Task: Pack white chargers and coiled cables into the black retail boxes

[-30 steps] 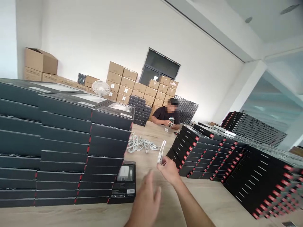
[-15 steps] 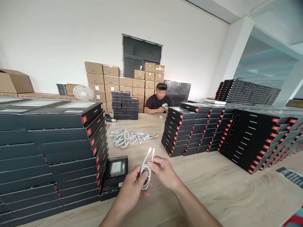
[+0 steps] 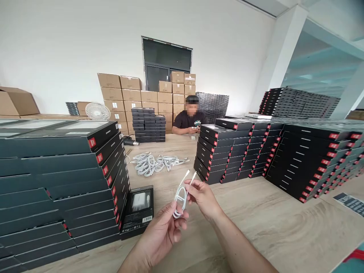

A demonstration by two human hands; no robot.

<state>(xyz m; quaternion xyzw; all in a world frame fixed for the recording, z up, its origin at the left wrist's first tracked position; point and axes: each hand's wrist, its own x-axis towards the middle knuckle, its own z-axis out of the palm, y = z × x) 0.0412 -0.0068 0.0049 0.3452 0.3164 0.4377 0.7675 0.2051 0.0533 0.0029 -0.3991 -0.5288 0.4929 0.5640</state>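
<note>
A coiled white charging cable (image 3: pixel 180 201) is held up between my two hands above the wooden table (image 3: pixel 241 223). My left hand (image 3: pixel 166 223) grips the lower end of the coil between thumb and fingers. With thumb and fingertips, my right hand (image 3: pixel 200 195) pinches the coil's upper right side near one plug. Both plug ends stick up above the coil. Past my hands lies a loose pile of white cables (image 3: pixel 153 163). Left of my left hand, a black charger box (image 3: pixel 138 212) with a clear window shows a white plug and a cable end.
Tall stacks of black boxes stand at the left (image 3: pixel 57 182) and right (image 3: pixel 236 151). Across the table sits a person (image 3: pixel 189 121) in a dark shirt, near a smaller box stack (image 3: pixel 149 127). Behind are cartons (image 3: pixel 131 94) and a white fan (image 3: pixel 97 111).
Both hands and the cable have shifted slightly right and up in the picture. My left hand has turned, its lower fingers now more spread. The view has tilted slightly.
</note>
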